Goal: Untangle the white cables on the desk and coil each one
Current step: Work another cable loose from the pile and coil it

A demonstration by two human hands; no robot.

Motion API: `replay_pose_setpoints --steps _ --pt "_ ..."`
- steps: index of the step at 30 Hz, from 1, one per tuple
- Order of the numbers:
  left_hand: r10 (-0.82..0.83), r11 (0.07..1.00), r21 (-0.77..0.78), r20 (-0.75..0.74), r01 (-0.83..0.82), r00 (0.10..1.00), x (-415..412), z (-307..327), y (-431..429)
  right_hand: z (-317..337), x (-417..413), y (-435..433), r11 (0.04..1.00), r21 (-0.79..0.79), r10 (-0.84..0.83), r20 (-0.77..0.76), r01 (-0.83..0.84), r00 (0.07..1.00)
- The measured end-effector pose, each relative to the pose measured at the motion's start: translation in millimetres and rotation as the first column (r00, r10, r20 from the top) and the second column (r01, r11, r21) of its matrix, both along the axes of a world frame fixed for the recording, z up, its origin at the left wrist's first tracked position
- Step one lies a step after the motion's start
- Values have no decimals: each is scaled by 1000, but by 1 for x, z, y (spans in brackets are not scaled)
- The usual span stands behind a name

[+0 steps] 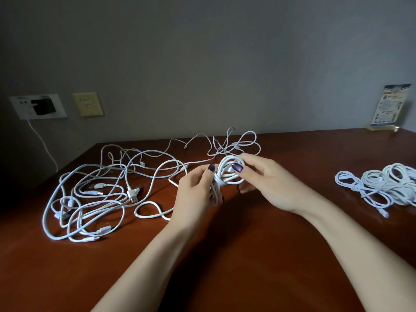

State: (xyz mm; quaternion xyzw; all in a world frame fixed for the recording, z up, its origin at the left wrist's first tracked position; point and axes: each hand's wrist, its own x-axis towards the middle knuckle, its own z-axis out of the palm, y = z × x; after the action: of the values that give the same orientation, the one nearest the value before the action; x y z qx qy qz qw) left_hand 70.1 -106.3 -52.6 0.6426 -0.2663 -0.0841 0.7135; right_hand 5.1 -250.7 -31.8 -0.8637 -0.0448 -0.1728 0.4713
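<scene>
On the desk, left half to back edge: loose tangle of white cables. By the right edge: finished coils. Mid-desk, winding one coil: left hand gripping its waist, right hand pinching the loops, seemingly wrapping the tail. Next: tuck end, set aside.

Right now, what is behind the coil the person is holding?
Behind the coil, toward the wall, loose white cable loops lie on the desk. The left hand and right hand grip the coil and cover where its ends run.
</scene>
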Motion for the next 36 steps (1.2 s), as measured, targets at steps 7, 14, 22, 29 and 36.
replay_pose_setpoints --steps 7,14,22,29,36 --pt "-106 994 -28 -18 105 994 1 3 1 -4 5 5 975 221 9 23 -14 1000" --pt "-140 990 -22 57 141 989 -3 6 1 -1 3 4 897 440 43 23 -48 999" --pt "-19 998 59 152 10 988 6 -2 3 -6 5 6 929 370 -8 74 -20 997" --pt "-65 998 14 153 64 986 7 1 5 -2 3 5 917 395 29 80 -59 996" --pt "-157 987 24 61 156 986 11 -1 8 -9 6 6 885 464 60 -18 -45 998"
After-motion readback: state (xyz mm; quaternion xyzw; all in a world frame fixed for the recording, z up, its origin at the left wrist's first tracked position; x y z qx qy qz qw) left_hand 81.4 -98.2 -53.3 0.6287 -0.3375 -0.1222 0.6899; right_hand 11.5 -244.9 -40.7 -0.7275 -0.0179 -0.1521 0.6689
